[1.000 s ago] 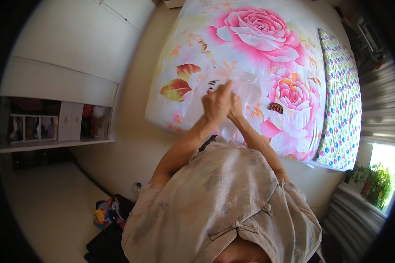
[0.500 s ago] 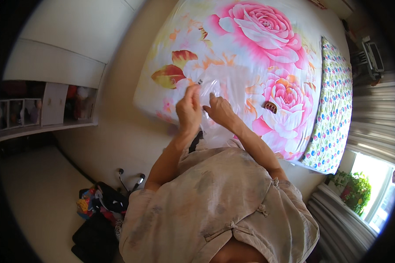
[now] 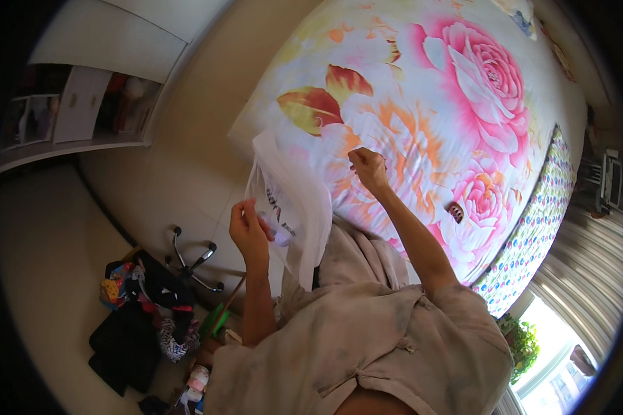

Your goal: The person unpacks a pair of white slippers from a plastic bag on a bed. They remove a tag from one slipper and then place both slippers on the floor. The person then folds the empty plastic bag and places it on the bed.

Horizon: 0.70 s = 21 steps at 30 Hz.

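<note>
A translucent plastic bag (image 3: 310, 218) with dark markings hangs open beside the bed, over my lap. My left hand (image 3: 248, 232) is closed on its left side, fingers curled, with a bunched part of the bag near the fingertips. Apart from the bag, above the flowered bed sheet (image 3: 408, 90), my right hand (image 3: 369, 168) has its fingers curled together; whatever they may hold is hidden. Further right on the sheet lies a small brown slotted object (image 3: 455, 211).
A folded dotted quilt (image 3: 533, 221) lies along the bed's right side. To the left are a wheeled chair base (image 3: 194, 259), a pile of clothes (image 3: 142, 283) and a cabinet (image 3: 83, 104). A plant (image 3: 524, 349) stands by the window at lower right.
My hands have moved apart: the left went left and down with the bag, while the right moved right, away from it. The bag has swung left off the bed and spread wider. The view has turned.
</note>
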Motion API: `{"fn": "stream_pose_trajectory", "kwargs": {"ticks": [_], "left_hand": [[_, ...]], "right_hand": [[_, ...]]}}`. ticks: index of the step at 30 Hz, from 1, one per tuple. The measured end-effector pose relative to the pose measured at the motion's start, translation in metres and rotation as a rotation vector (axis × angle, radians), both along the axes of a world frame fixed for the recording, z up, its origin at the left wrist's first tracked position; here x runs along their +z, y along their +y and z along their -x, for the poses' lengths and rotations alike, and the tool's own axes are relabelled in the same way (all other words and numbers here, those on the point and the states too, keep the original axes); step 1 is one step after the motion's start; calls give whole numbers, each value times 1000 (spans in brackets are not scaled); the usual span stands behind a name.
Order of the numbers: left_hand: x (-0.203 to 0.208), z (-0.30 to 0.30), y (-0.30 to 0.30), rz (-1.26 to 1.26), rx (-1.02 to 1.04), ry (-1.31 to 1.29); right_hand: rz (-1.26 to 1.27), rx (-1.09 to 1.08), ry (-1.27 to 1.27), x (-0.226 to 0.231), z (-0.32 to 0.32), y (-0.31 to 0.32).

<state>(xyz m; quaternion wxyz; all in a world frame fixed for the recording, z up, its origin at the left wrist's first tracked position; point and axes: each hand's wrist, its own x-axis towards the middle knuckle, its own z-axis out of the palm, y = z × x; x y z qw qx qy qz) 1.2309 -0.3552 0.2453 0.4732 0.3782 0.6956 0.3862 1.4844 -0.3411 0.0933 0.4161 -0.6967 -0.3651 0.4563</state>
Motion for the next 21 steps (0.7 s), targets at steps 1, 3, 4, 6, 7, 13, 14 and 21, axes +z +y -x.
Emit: {"fn": "stream_pose_trajectory", "kwargs": {"ticks": [1, 3, 4, 6, 7, 13, 14, 21], "left_hand": [[-7, 7, 5, 3, 22, -4], [-18, 18, 17, 12, 66, -11], [-20, 21, 24, 29, 84, 2], [-28, 27, 37, 51, 120, 11], [-32, 30, 44, 61, 129, 17], [-55, 49, 66, 29, 199, 63], [-58, 52, 69, 31, 202, 71], [-64, 58, 85, 20, 206, 73]], "right_hand": [[-43, 39, -111, -35, 7, 16], [-128, 120, -330, -97, 18, 48], [-94, 124, -368, -116, 25, 65], [-112, 48, -530, -169, 35, 99], [-121, 1, -610, -188, 40, 109], [102, 310, -813, -201, 65, 150], [243, 385, -704, -196, 67, 153], [-289, 82, 2, 20, 93, 157]]}}
